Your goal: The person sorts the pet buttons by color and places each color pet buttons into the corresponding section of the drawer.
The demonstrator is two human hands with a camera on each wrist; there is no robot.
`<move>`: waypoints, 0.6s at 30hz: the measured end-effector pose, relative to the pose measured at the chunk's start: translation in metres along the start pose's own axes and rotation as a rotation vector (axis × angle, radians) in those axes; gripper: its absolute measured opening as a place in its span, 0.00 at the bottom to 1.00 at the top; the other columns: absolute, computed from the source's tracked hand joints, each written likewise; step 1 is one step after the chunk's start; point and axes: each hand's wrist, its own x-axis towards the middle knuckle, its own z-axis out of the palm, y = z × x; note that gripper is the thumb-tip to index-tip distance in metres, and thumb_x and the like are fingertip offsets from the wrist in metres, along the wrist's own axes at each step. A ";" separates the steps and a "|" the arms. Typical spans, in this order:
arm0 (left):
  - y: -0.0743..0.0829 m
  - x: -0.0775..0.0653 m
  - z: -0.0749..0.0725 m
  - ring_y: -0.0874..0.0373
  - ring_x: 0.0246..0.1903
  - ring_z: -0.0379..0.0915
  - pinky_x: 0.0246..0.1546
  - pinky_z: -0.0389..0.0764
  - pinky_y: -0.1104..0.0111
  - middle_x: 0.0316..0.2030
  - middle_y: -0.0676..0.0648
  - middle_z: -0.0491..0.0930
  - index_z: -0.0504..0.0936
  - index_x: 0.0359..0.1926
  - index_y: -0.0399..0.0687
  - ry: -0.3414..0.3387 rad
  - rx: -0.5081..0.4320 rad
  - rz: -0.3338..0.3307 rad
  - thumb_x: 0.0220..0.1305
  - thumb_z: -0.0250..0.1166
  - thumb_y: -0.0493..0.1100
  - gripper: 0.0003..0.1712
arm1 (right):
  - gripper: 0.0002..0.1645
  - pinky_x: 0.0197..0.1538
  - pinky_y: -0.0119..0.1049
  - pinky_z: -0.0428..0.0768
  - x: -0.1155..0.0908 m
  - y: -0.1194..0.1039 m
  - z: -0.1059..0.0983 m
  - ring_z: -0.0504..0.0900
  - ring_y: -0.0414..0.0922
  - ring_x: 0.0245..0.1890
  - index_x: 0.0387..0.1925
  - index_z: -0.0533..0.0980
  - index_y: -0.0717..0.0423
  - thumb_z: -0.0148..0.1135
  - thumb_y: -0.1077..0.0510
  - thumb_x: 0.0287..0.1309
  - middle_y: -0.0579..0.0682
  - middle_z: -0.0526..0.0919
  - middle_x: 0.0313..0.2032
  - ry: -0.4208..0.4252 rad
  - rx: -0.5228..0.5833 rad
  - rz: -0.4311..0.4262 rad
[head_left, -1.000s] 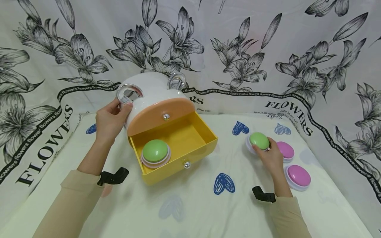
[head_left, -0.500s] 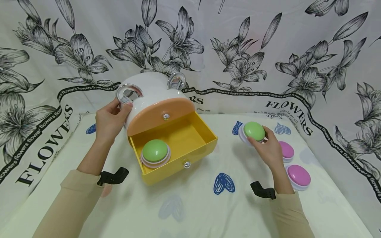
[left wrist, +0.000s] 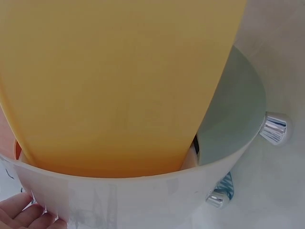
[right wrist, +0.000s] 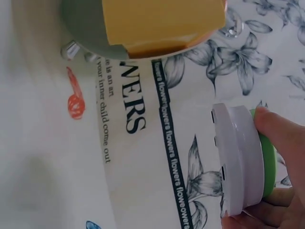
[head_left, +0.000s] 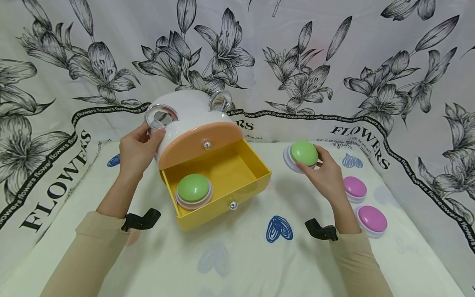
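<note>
A white dome-shaped drawer box point(head_left: 189, 105) has an orange front point(head_left: 219, 138) and silver ring ears point(head_left: 162, 116). Its yellow drawer point(head_left: 228, 192) is pulled out, and a green push button point(head_left: 193, 189) sits in the drawer's left part. My left hand point(head_left: 138, 152) grips the box's left side just below the ear, thumb in front; several fingertips lie along the white wall in the left wrist view. Held up over the cloth right of the drawer is a second green push button point(head_left: 304, 152), tilted, with a white base. My right hand point(head_left: 326, 173) grips it between thumb and fingers.
Two pink push buttons point(head_left: 372, 218) with white bases rest on the cloth at the right. The white cloth point(head_left: 241, 255) carries printed hearts. Behind the box hangs a flower-patterned curtain point(head_left: 259, 70). A black wrist camera point(head_left: 323, 231) is on each forearm.
My right hand has raised the green push button off the cloth and carried it left and away from me. The left hand, box and drawer stay in place.
</note>
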 end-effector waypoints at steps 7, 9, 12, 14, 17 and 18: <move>0.001 0.000 0.001 0.61 0.47 0.68 0.45 0.77 0.75 0.60 0.50 0.71 0.64 0.65 0.59 -0.001 -0.001 0.001 0.57 0.58 0.64 0.37 | 0.47 0.57 0.47 0.74 0.002 -0.024 0.004 0.69 0.52 0.58 0.65 0.60 0.56 0.69 0.44 0.47 0.56 0.68 0.61 -0.022 0.037 -0.060; 0.001 0.000 0.001 0.61 0.47 0.68 0.45 0.77 0.76 0.60 0.50 0.71 0.64 0.65 0.59 -0.003 -0.004 -0.001 0.57 0.58 0.64 0.37 | 0.47 0.55 0.47 0.76 0.002 -0.031 0.005 0.71 0.52 0.56 0.65 0.60 0.54 0.69 0.44 0.47 0.54 0.69 0.60 -0.032 0.044 -0.071; 0.001 0.000 0.000 0.61 0.47 0.67 0.45 0.77 0.75 0.60 0.49 0.71 0.64 0.65 0.58 -0.004 -0.010 -0.003 0.56 0.58 0.64 0.37 | 0.46 0.52 0.46 0.78 0.002 -0.042 0.007 0.74 0.51 0.53 0.65 0.61 0.53 0.69 0.45 0.47 0.53 0.70 0.60 -0.048 0.043 -0.098; 0.001 0.000 0.000 0.61 0.47 0.68 0.45 0.77 0.75 0.60 0.49 0.71 0.64 0.65 0.58 -0.005 -0.012 -0.003 0.56 0.58 0.63 0.37 | 0.46 0.51 0.46 0.78 0.002 -0.049 0.010 0.74 0.51 0.52 0.65 0.61 0.53 0.70 0.46 0.46 0.53 0.70 0.60 -0.060 0.038 -0.119; 0.001 0.000 0.000 0.61 0.48 0.68 0.45 0.77 0.75 0.60 0.49 0.71 0.64 0.65 0.58 -0.006 -0.014 -0.001 0.57 0.58 0.63 0.37 | 0.45 0.53 0.45 0.77 0.004 -0.059 0.013 0.73 0.51 0.54 0.64 0.61 0.55 0.70 0.48 0.46 0.54 0.70 0.59 -0.080 0.032 -0.159; 0.000 0.000 0.000 0.61 0.48 0.68 0.46 0.77 0.74 0.60 0.50 0.71 0.64 0.65 0.58 -0.006 -0.013 -0.001 0.57 0.59 0.63 0.37 | 0.45 0.54 0.45 0.77 0.004 -0.061 0.015 0.73 0.51 0.54 0.64 0.61 0.56 0.71 0.49 0.46 0.55 0.71 0.59 -0.088 0.030 -0.175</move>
